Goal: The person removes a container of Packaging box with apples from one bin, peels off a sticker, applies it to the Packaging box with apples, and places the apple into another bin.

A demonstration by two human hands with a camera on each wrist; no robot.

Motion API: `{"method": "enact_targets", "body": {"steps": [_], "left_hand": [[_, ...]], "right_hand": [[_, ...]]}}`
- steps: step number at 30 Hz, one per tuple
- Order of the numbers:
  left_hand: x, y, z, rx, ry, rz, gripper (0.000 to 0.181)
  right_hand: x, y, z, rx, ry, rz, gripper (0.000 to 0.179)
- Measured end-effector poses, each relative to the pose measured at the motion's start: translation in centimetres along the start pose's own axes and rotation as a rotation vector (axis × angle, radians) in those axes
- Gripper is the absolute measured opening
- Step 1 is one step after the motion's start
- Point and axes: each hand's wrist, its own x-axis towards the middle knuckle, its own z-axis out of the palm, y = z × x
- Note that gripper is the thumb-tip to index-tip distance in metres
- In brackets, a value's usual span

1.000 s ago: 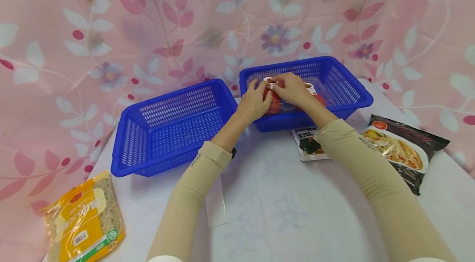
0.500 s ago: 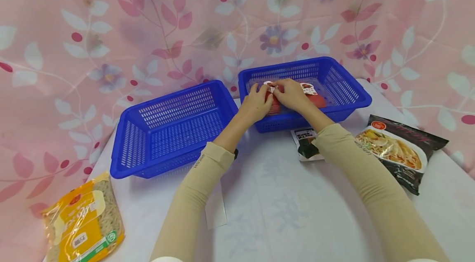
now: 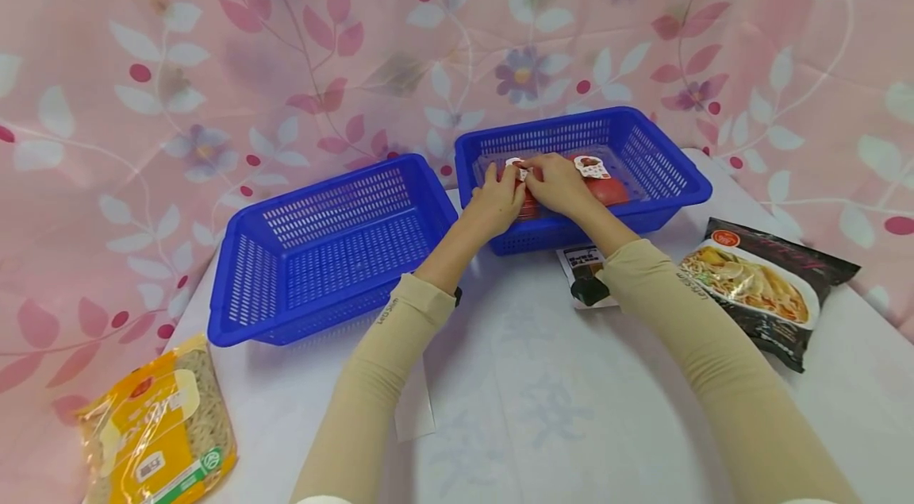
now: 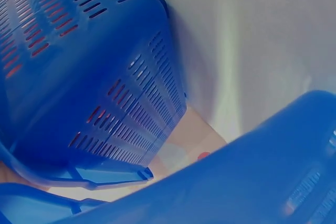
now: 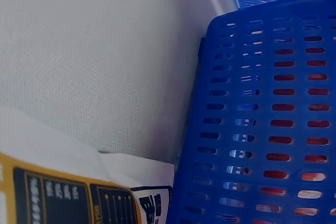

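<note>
In the head view, two clear plastic packs of round red produce lie in the right-hand blue basket [image 3: 671, 198]. My left hand [image 3: 493, 202] curls its fingers over the top of the left pack [image 3: 527, 209], at its white label [image 3: 516, 163]. Right beside it, the right hand [image 3: 557, 182] bends its fingers onto the same pack, fingertips close to the left ones. The other pack [image 3: 607, 190], also labelled, sits partly behind the right hand. Both wrist views look past the hands at the slotted basket wall [image 4: 131, 98], with red showing through the slots [image 5: 283, 107].
A second blue basket [image 3: 343, 262] stands to the left. A yellow bag [image 3: 160, 425] lies front left and a black noodle bag [image 3: 764, 290] at the right. One small white-and-black packet [image 3: 587, 278] lies under the right forearm. A pale strip [image 3: 414, 409] is on the white table.
Both hands stay at the left pack; the right hand has come down slightly and bent closer onto it. The head view has shifted a little.
</note>
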Motion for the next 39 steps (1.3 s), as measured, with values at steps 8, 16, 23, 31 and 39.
{"method": "enact_targets", "body": {"steps": [8,16,23,31,39], "left_hand": [[0.4,0.3,0.5,0.014,0.007,-0.045,0.036],[0.2,0.2,0.9,-0.018,-0.038,-0.131,0.037],[0.2,0.1,0.9,-0.029,-0.064,-0.146,0.039],[0.5,0.3,1.1,-0.027,-0.123,-0.173,0.047],[0.2,0.2,0.9,-0.013,-0.112,-0.169,0.046]], "right_hand": [[-0.2,-0.3,0.0,-0.089,-0.062,-0.007,0.037],[-0.6,-0.7,0.6,-0.162,-0.130,-0.020,0.038],[-0.6,-0.7,0.7,-0.210,-0.194,-0.026,0.040],[-0.6,-0.7,0.6,-0.268,-0.295,-0.026,0.044],[-0.5,-0.8,0.8,-0.260,-0.310,-0.019,0.044]]}}
